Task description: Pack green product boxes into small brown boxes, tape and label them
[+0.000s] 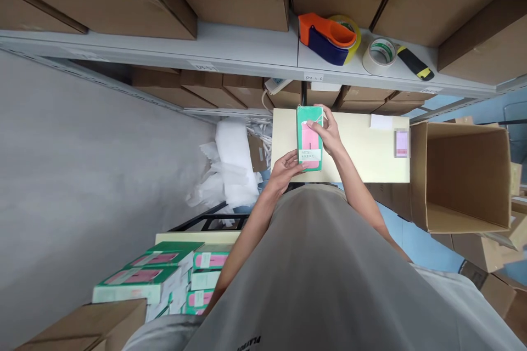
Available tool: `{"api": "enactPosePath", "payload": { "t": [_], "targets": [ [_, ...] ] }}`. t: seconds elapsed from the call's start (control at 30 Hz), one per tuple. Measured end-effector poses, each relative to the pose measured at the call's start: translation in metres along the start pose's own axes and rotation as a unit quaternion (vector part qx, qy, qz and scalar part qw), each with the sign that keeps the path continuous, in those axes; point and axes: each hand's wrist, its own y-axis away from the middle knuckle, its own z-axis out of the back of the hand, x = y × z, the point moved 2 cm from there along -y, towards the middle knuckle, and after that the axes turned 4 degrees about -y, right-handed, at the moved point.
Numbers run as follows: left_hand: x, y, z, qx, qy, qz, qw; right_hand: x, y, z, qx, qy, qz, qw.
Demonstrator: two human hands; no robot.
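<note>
Between my two hands, above the pale yellow tabletop point(358, 159), is a green and pink product box point(310, 140) with a whitish label strip across its lower part. My left hand point(286, 170) grips its lower left corner, thumb on the front face. Around the upper right side my right hand point(329, 130) is closed, its thumb lying on the front near the top. The fingers behind the box are hidden. A small purple and pink item point(402, 143), blurred, lies at the table's right end, and a white paper slip point(381, 122) lies near its back edge.
An open cardboard carton point(420, 175) stands right of the table. On the shelf point(247, 46) above are an orange tape dispenser point(327, 38), a tape roll point(379, 56) and a black-yellow cutter point(414, 63). Stacked green boxes point(135, 279) stand lower left; white foam wrap point(234, 162) lies left.
</note>
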Motion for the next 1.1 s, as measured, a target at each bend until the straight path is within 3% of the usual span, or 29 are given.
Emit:
{"api": "enactPosePath", "payload": {
  "t": [0.33,0.47,0.57,0.63,0.73,0.83,0.97,1.1],
  "targets": [
    [-0.004,-0.002,-0.003,-0.014,-0.016,-0.018,1.000,0.002,-0.005,0.002,0.017,0.040,0.021,0.999],
    [0.000,-0.009,-0.012,-0.103,-0.080,-0.080,0.988,0.008,-0.004,-0.003,-0.018,0.091,0.039,0.995],
    [0.001,-0.010,-0.022,-0.198,-0.165,-0.150,0.954,0.009,-0.004,-0.008,-0.039,0.152,0.067,0.985],
    [0.000,-0.008,-0.027,-0.210,-0.202,-0.180,0.940,0.008,-0.007,-0.009,-0.045,0.181,0.083,0.979],
    [-0.004,-0.004,-0.023,-0.141,-0.181,-0.172,0.958,0.005,-0.013,-0.003,-0.046,0.147,0.078,0.985],
    [-0.008,-0.003,-0.008,-0.048,-0.088,-0.095,0.990,0.000,-0.018,0.006,-0.016,0.074,0.050,0.996],
    [-0.011,-0.005,0.001,0.060,-0.010,0.000,0.998,-0.004,-0.013,0.007,0.025,0.022,0.010,0.999],
    [-0.010,-0.004,-0.003,0.067,0.002,0.021,0.998,0.001,-0.006,0.000,0.034,0.004,-0.010,0.999]
  ]
}}
